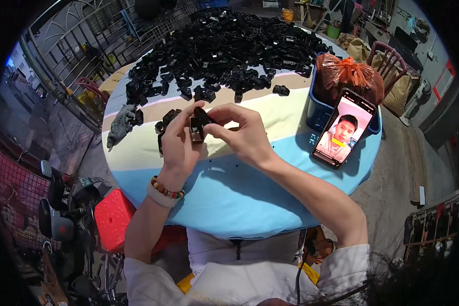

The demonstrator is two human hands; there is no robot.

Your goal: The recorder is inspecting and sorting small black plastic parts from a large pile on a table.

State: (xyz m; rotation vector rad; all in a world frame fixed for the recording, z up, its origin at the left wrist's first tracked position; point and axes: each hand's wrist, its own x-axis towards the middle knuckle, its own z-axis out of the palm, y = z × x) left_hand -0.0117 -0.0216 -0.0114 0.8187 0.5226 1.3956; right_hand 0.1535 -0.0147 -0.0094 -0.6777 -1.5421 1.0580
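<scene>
Striped tablecloth [270, 201] in blue, yellow and tan spreads beneath 2 bare hands in a cluttered space. Left hand [178, 145] and right hand [244, 131] meet over it, both closed on 1 small black part [197, 131]: the left cradles it from the side, while the right thumb and forefinger pinch its upper end. A beaded bracelet [167, 190] and a pale band [159, 198] circle the left wrist. Just left of the grip, partly hidden by the hand, lies a small cluster of black pieces [167, 120]; farther left, a crumpled grey cloth [121, 126] rests beside another dark piece [138, 118]. Beyond the grip, a broad heap of black parts [234, 51] covers the far side, with 1 stray piece [280, 90] near its edge. Well to the right of the grip, a phone [341, 130], its screen showing a person, appears to lean on a blue basket [315, 109] holding a knotted red plastic bag [349, 79]. Below and left of the grip, past the cloth's edge, is a red stool [113, 219].
</scene>
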